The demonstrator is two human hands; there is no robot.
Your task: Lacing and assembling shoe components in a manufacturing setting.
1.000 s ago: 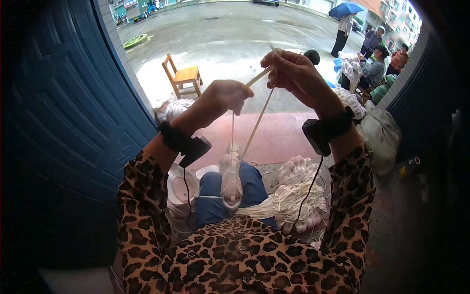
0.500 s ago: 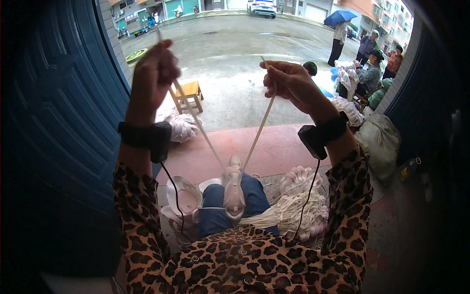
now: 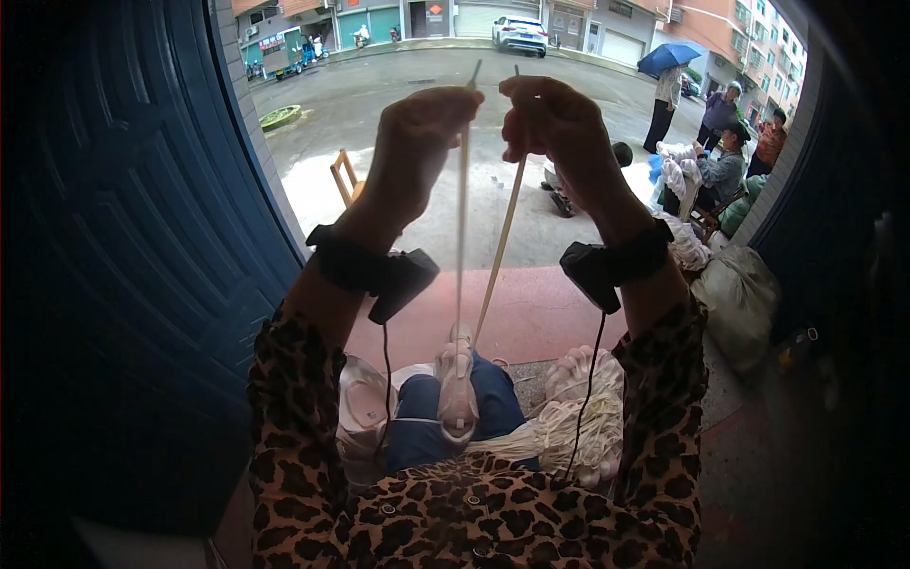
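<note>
A pale pink shoe [image 3: 456, 389] lies lengthwise on my lap between the blue-clad thighs. From it a cream shoelace [image 3: 500, 247] runs up in two taut strands. My left hand [image 3: 427, 123] pinches one strand near its tip, raised high in front of me. The other strand is pinched by my right hand [image 3: 555, 119] at about the same height, a small gap away. Both lace tips poke up above the fingers. Beside my right thigh rests a thick bundle of cream laces [image 3: 583, 427].
Pale pink shoes or shoe parts [image 3: 365, 398] lie by my left thigh. A wooden chair [image 3: 347, 175] stands ahead on the left, partly behind my arm. A blue door [image 3: 142, 209] flanks my left. A full whitish sack [image 3: 737, 303] and several people [image 3: 725, 156] are at right.
My left hand has moved right and slightly down, toward my right hand. My right hand has risen a little. The two lace strands now stand closer together.
</note>
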